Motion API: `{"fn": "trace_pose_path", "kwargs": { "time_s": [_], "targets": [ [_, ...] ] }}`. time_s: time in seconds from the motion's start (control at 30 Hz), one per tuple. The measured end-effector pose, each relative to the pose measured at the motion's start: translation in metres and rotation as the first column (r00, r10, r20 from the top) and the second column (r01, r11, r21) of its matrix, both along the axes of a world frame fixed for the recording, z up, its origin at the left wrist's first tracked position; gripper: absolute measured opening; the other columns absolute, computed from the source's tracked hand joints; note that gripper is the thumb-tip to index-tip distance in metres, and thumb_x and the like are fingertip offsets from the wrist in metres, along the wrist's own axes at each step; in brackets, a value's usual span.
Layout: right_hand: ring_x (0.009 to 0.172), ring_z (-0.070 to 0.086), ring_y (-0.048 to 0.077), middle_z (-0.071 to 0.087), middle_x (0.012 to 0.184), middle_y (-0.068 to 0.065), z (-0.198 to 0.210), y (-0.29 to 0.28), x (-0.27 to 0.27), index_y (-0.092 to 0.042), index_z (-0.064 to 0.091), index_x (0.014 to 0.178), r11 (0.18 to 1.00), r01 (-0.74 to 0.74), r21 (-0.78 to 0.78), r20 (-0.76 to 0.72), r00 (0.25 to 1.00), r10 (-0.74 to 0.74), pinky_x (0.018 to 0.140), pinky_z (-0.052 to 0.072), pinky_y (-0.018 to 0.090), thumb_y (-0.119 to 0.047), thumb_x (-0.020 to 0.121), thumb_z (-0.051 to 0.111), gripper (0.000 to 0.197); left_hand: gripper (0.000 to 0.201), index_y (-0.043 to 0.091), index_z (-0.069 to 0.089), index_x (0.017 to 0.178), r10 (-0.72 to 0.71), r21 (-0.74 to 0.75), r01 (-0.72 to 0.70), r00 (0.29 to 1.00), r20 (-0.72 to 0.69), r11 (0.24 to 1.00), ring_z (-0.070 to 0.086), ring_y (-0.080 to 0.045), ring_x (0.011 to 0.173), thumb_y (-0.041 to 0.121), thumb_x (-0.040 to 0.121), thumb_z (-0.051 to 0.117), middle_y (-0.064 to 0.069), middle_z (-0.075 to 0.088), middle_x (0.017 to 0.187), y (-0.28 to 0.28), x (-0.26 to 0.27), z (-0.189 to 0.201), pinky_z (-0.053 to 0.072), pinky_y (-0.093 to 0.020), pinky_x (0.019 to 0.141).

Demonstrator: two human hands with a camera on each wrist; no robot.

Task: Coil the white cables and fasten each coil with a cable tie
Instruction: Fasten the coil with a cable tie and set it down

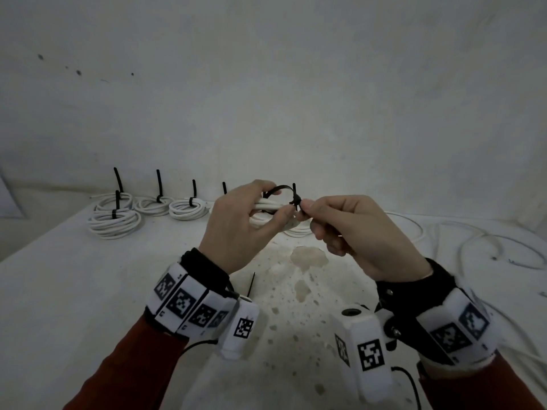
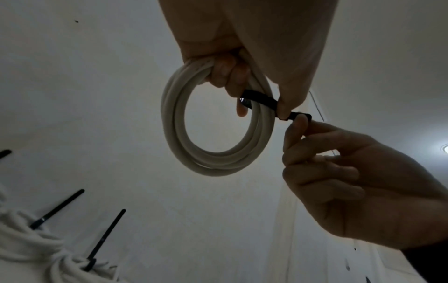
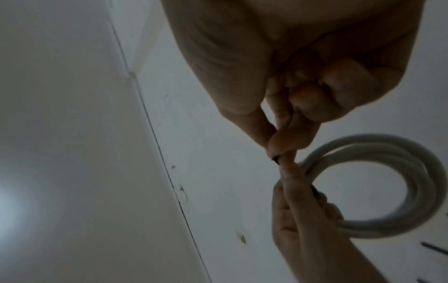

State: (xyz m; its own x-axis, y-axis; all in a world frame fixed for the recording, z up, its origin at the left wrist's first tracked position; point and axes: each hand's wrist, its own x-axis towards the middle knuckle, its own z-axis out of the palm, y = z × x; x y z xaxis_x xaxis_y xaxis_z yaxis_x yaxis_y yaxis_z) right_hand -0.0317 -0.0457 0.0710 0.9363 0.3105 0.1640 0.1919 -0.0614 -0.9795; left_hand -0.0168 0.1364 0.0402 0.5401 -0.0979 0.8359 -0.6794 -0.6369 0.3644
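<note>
Coil [image 2: 213, 134] in left hand [image 1: 236, 229] grip (right hand [image 1: 355, 232] pinching black tie [image 1: 291, 196])

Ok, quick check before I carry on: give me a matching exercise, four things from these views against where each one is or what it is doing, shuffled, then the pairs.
Things:
1. left hand
2. right hand
3. cable tie
4. finished coils

States:
A. lying on the table by the wall, tie tails sticking up
B. looped loosely round the held coil
C. pinches the tie at its head end
D. grips the white coil in the air

Pairs: 1-D, 2-C, 3-B, 4-A
</note>
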Motion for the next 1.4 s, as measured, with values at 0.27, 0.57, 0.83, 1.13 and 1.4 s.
{"fn": "trace_pose_path", "kwargs": {
  "time_s": [0.27, 0.57, 0.83, 1.13, 1.4],
  "targets": [
    [0.043, 0.032, 0.007, 0.047, 0.052, 0.0, -0.004, 0.01, -0.003, -0.01, 0.067, 0.063, 0.947, -0.196, 0.256, -0.116, 0.966, 0.231, 0.04, 0.028, 0.017, -0.021, 0.076, 0.062, 0.018, 0.026, 0.022, 0.065, 0.092, -0.054, -0.137, 0.046, 0.997, -0.055, 0.989, 0.056, 0.007, 0.068, 0.042, 0.081, 0.054, 0.023, 0.059, 0.074, -0.002, 0.001, -0.001, 0.036, -0.004, 0.062],
    [0.044, 0.035, 0.008, 0.045, 0.049, -0.001, -0.015, 0.027, -0.009, -0.001, 0.061, 0.068, 0.952, -0.251, 0.177, 0.05, 0.968, 0.246, 0.045, 0.033, 0.018, -0.005, 0.089, 0.059, 0.022, 0.029, 0.022, 0.064, 0.077, -0.118, -0.295, 0.058, 0.975, -0.19, 0.954, 0.046, -0.005, 0.057, 0.045, 0.079, 0.046, 0.006, 0.056, 0.06, 0.009, 0.012, -0.004, 0.034, -0.015, 0.054],
    [0.044, 0.041, 0.008, 0.051, 0.051, -0.001, -0.024, 0.035, -0.011, -0.002, 0.062, 0.068, 0.965, -0.224, 0.134, 0.148, 0.968, 0.204, 0.046, 0.037, 0.018, 0.0, 0.092, 0.055, 0.025, 0.02, 0.016, 0.069, 0.074, -0.262, -0.47, 0.097, 0.917, -0.301, 0.877, 0.055, -0.009, 0.068, 0.029, 0.076, 0.054, 0.004, 0.064, 0.067, 0.012, 0.016, -0.001, 0.041, -0.021, 0.063],
    [0.051, 0.044, 0.009, 0.059, 0.059, -0.006, -0.036, 0.039, 0.007, -0.008, 0.071, 0.083, 0.997, -0.077, 0.029, 0.234, 0.97, 0.068, 0.05, 0.036, 0.018, -0.011, 0.092, 0.061, 0.014, 0.024, 0.021, 0.062, 0.062, -0.206, -0.532, -0.033, 0.901, -0.383, 0.846, 0.046, -0.011, 0.064, 0.02, 0.086, 0.056, 0.008, 0.053, 0.059, 0.024, 0.036, -0.018, 0.036, -0.03, 0.063],
    [0.103, 0.055, 0.009, 0.054, 0.115, -0.004, -0.042, 0.061, 0.056, -0.031, 0.047, 0.135, 0.979, 0.048, -0.196, 0.141, 0.99, -0.02, 0.086, 0.046, 0.021, -0.042, 0.088, 0.064, 0.051, 0.044, 0.023, 0.057, 0.052, -0.511, -0.84, -0.119, 0.746, -0.427, 0.529, 0.027, -0.005, 0.039, 0.017, 0.095, 0.051, 0.01, 0.031, 0.043, 0.052, 0.047, -0.014, 0.022, -0.02, 0.046]
  ]
}}
